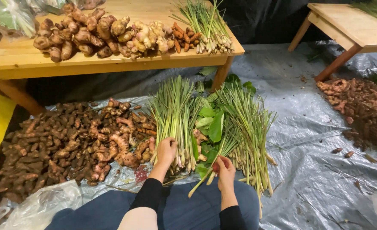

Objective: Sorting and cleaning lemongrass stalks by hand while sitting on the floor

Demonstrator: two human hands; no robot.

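Green lemongrass stalks (205, 174) are pinched in the right hand (225, 170), fingers closed around them just above the person's knees. The left hand (166, 151) lies curled over the root ends of a larger lemongrass bundle (173, 113) on the grey tarpaulin (316, 170). Broad green leaves (212, 123) sit between that bundle and another lemongrass pile (248, 123). Left of them lies a heap of brown rhizomes (65, 147). Behind, the wooden worktop (111, 61) carries ginger roots (103, 34).

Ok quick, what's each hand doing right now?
Left hand: closed around the base of a lemongrass bundle on the tarp.
Right hand: shut on a few lemongrass stalks.
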